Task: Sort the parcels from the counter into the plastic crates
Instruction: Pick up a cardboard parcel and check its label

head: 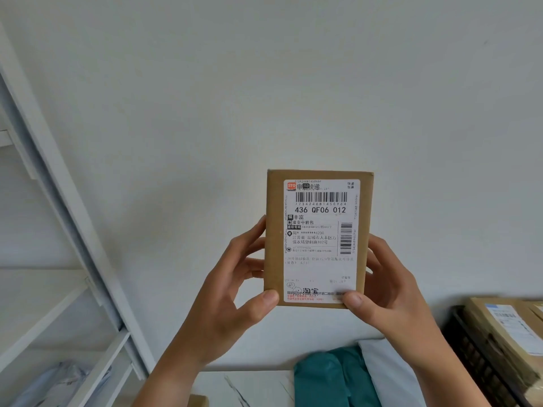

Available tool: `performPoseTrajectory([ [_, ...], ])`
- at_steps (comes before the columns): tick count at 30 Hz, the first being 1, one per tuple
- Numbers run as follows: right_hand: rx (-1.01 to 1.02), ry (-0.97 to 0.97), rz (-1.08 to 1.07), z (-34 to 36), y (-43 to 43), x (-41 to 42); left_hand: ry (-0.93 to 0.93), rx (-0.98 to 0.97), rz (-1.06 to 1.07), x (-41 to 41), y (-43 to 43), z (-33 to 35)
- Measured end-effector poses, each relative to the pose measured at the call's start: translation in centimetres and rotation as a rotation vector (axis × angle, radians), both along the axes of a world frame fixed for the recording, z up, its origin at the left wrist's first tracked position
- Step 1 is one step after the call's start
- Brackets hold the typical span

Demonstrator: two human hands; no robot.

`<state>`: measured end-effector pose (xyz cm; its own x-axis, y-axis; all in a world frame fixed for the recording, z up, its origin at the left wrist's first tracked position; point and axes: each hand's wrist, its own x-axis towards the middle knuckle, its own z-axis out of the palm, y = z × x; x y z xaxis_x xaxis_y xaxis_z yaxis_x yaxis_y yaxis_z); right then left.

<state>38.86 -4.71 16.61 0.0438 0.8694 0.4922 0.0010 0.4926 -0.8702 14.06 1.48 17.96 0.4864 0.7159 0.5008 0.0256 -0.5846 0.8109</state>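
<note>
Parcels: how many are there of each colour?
Brown cardboard: 3 (held box, crate box, bottom-edge corner)
Green bag: 1
White bag: 1
Total: 5 clearly showing; blurry shelf bundles not counted.

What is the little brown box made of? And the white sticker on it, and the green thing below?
The small brown box looks like cardboard: matte, tan, with crisp edges. The white shipping label seems thin printed paper. The teal bag is probably soft plastic film; it wrinkles smoothly.
</note>
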Motion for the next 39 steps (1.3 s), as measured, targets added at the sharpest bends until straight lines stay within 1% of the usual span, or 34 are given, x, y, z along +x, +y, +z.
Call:
performPoseTrajectory([
  [6,-0.151,-0.059,-0.016,-1.9,2.7,0.6,0.025,-0.172,0.056,1.3,2.2,-2.5],
  [8,-0.201,-0.045,-0.04,-2.5,3.7,0.4,0.027,-0.232,0.074,1.8,3.0,-3.2],
  [13,-0.325,0.106,-0.085,-3.8,6.4,-0.9,-0.016,-0.345,0.144,3.0,4.8,-4.6],
  [19,-0.42,0.401,-0.141,-4.8,6.5,-4.2,-0.17,-0.438,0.237,3.5,3.9,-4.9],
  [23,-0.457,0.471,-0.177,-5.1,5.5,-6.1,-0.205,-0.598,0.223,3.9,2.0,-6.1],
  [26,-0.484,0.511,-0.276,-4.8,4.9,-6.3,-0.266,-0.694,0.242,2.8,1.8,-6.6],
  [29,-0.495,0.431,-0.371,-4.6,4.0,-5.6,-0.333,-0.714,0.239,0.0,2.9,-6.5],
  [30,-0.499,0.378,-0.393,-4.5,3.7,-5.5,-0.312,-0.705,0.197,-0.9,3.4,-6.4],
  [32,-0.519,0.287,-0.441,-4.8,3.1,-5.5,-0.211,-0.704,0.087,-2.2,4.2,-6.4],
  [34,-0.545,0.253,-0.48,-5.3,2.5,-6.0,-0.127,-0.723,0.027,-2.7,4.5,-7.1],
  [36,-0.58,0.227,-0.484,-5.8,1.7,-6.8,-0.104,-0.754,0.028,-2.9,4.6,-7.9],
  [39,-0.626,0.207,-0.429,-6.5,0.3,-7.5,-0.116,-0.808,0.037,-2.8,4.6,-9.4],
])
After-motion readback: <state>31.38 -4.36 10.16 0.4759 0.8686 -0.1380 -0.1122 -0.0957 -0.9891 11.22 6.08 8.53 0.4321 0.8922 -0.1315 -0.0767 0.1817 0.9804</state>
